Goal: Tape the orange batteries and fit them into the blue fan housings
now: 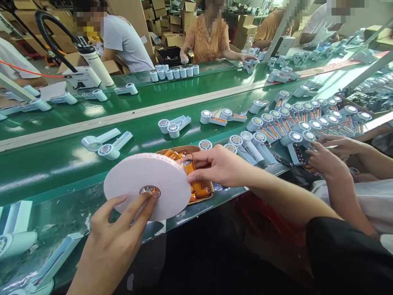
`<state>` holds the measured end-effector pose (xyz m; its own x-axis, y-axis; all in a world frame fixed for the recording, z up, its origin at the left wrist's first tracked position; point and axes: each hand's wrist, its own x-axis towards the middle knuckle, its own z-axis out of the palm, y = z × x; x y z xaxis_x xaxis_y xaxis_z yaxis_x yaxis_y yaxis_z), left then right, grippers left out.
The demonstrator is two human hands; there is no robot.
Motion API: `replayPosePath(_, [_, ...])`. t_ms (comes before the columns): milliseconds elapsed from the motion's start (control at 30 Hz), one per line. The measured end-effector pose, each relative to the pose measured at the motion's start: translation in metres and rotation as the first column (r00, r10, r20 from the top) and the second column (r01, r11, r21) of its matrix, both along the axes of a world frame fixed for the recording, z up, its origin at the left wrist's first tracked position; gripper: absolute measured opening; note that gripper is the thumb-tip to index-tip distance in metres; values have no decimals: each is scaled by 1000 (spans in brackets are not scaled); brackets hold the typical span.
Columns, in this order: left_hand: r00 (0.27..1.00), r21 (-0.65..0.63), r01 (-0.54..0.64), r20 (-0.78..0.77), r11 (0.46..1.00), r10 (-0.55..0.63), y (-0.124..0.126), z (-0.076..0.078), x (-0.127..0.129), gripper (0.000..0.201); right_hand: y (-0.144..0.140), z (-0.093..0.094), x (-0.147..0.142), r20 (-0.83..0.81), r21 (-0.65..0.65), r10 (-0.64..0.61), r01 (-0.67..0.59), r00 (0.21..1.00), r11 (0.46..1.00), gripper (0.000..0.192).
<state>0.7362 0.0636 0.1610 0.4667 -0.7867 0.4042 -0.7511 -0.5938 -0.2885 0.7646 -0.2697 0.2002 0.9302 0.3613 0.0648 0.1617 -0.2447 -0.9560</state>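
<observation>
A wide white roll of tape (pixel 125 180) with reddish marks along its rim is tilted up over the near edge of the bench. My left hand (pixel 118 229) grips it from below, fingertips hooked into the core hole. At the roll's right rim, my right hand (pixel 215 166) has thumb and fingers closed on the tape edge; the exact pinch point is partly hidden. Just behind is a shallow cardboard box (pixel 211 192) of orange wire-leaded battery cells (pixel 201 192), partly covered by the roll and my right hand.
Pale blue handheld fan housings (pixel 109 151) lie along the green conveyor (pixel 138 114), with many more crowded at right (pixel 285 119). A co-worker's hands (pixel 331 157) handle a housing close on my right. Other people sit across the belt, near a hose-fitted device (pixel 84 78).
</observation>
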Motion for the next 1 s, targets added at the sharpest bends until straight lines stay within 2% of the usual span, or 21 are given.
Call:
replayPosePath(33, [1000,-28,-14,-8,999,14,-3,-2,0,66,9,-14,-3,-43,168,-86,92,995,981,42])
replayPosePath(67, [999,-60,-29,-18,998,28,-7,-6,-2,67,19,-29,-7,-90,333,-172,192,981,923,50])
replayPosePath(100, [999,-94,-40,-25,995,38,-12,-12,-4,68,28,-42,-10,-139,467,-251,287,958,836,56])
replayPosePath(133, [999,-130,-43,-36,991,38,-18,-18,-8,69,32,-53,-12,-186,556,-309,359,933,750,57])
replayPosePath(167, [998,-173,-31,-52,984,22,-23,-25,-13,67,32,-61,-12,-220,600,-350,409,911,687,55])
replayPosePath(200, [996,-210,-6,-86,978,-12,-27,-31,-19,60,25,-64,-9,-225,616,-400,448,888,649,49])
replayPosePath(267, [970,-222,79,-208,972,-126,-28,-38,-31,45,-9,-57,6,-126,619,-567,511,814,597,39])
replayPosePath(300, [941,-203,128,-283,971,-184,-25,-37,-34,43,-33,-49,17,-16,633,-689,541,724,554,36])
replayPosePath(333, [912,-172,171,-345,970,-222,-21,-34,-34,46,-58,-39,27,83,687,-801,548,593,477,38])
replayPosePath(367, [893,-135,199,-384,971,-236,-15,-28,-30,53,-81,-30,36,148,717,-861,546,487,432,39])
replayPosePath(400, [885,-102,200,-408,975,-224,-10,-19,-20,63,-100,-21,43,190,712,-867,543,462,445,40])
replayPosePath(433, [882,-89,182,-425,979,-202,-7,-9,-4,72,-111,-15,46,218,694,-855,542,470,474,42])
replayPosePath(500, [845,-89,141,-508,986,-167,-13,12,40,72,-113,-13,44,227,611,-785,543,577,576,50])
replayPosePath(533, [798,-94,133,-580,987,-163,-24,22,68,67,-106,-16,40,213,564,-738,536,641,628,56])
replayPosePath(600, [665,-103,101,-733,990,-144,-61,37,126,56,-87,-25,31,171,484,-646,508,744,712,68])
replayPosePath(633, [632,-79,21,-771,997,-75,-86,40,155,57,-79,-29,29,153,459,-608,489,779,742,70])
replayPosePath(667, [638,-31,-62,-769,998,16,-112,40,181,57,-73,-32,28,140,444,-576,469,806,764,70])
replayPosePath(733, [731,101,-190,-649,977,209,-165,33,223,56,-69,-34,32,129,442,-538,437,833,783,63])
replayPosePath(833, [768,227,-252,-545,941,337,-223,8,262,48,-75,-30,45,128,456,-519,415,845,788,56])
replayPosePath(900, [774,289,-245,-516,925,366,-242,-9,275,40,-80,-27,52,116,446,-525,429,843,786,56])
replayPosePath(1000, [802,335,-180,-494,925,335,-249,-28,286,27,-90,-27,59,100,398,-532,456,841,796,55])
